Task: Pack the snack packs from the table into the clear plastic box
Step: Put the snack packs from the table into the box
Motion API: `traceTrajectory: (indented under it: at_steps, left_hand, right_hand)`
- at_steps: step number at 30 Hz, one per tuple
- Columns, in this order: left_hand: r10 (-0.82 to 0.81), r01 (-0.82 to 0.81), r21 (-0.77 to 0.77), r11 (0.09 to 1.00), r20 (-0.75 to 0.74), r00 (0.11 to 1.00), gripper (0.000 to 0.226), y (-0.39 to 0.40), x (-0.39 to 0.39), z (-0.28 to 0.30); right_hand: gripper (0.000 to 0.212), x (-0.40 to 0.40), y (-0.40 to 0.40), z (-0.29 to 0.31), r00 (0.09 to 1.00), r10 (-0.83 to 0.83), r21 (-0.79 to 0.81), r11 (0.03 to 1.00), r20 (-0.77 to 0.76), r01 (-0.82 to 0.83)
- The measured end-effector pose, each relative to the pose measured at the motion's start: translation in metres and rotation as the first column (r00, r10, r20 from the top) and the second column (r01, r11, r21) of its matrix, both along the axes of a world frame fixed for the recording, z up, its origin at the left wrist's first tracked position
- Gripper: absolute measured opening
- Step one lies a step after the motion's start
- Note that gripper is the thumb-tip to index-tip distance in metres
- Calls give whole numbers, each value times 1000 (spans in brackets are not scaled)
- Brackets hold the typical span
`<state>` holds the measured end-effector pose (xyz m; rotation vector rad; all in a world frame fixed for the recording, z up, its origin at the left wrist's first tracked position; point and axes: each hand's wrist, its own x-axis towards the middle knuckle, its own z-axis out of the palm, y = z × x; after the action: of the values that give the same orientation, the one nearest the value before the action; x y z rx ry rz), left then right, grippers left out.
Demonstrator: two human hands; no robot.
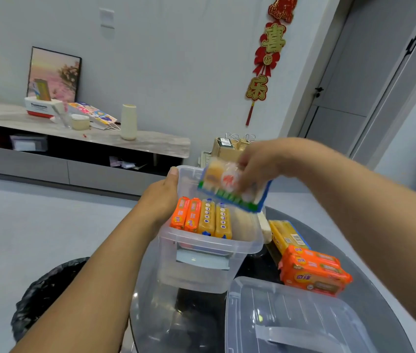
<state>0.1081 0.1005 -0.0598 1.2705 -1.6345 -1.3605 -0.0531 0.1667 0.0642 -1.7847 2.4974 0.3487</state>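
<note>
The clear plastic box stands on the dark round table, a bit left of centre. Inside it stand two orange snack packs and two yellow snack packs, upright in a row. My left hand grips the box's far left rim. My right hand holds a blue-edged snack pack tilted above the right half of the box. On the table to the right lie a stack of orange packs and a yellow pack.
The box's clear lid lies at the near right of the table. A black bin bag sits on the floor at lower left. A long low cabinet runs along the far wall.
</note>
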Motion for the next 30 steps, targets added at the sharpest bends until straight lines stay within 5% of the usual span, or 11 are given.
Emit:
traceTrajectory:
  at_steps: [5,9,15,17,20,24,26,28,30]
  left_hand:
    - [7,-9,-96,995,-18,1000,53,-3,3,-11]
    - [7,0,-156,988,42,999,51,-5,3,-14]
    - [-20,38,-196,980,96,995,51,-9,3,-19]
    - [-21,46,-208,977,121,992,52,-11,3,-20]
    - [-30,69,-245,967,160,987,52,-12,3,-20]
    - [-11,194,-386,902,427,904,48,-14,4,-19]
    - [2,291,-419,860,574,819,45,-15,5,-17]
    - [-20,357,-401,843,641,767,41,-14,3,-13]
    - [-21,388,-392,834,680,733,42,-11,3,-11]
  right_hand:
    - [34,32,-31,-76,990,44,301,950,136,-83]
    - [15,39,-47,-126,975,224,264,941,-13,-212]
    - [16,28,-50,-138,884,349,196,934,-311,-299]
    - [23,24,-51,-136,920,313,206,941,-236,-268]
    - [35,11,-48,-123,968,204,51,976,145,-213]
    - [35,-21,-32,-92,960,231,-341,925,161,-165]
    - [28,-46,-21,-81,981,135,-408,910,138,-67]
    - [13,-74,-4,-78,997,-19,-314,948,79,43]
    - [20,-91,20,-78,988,-144,-32,989,57,146]
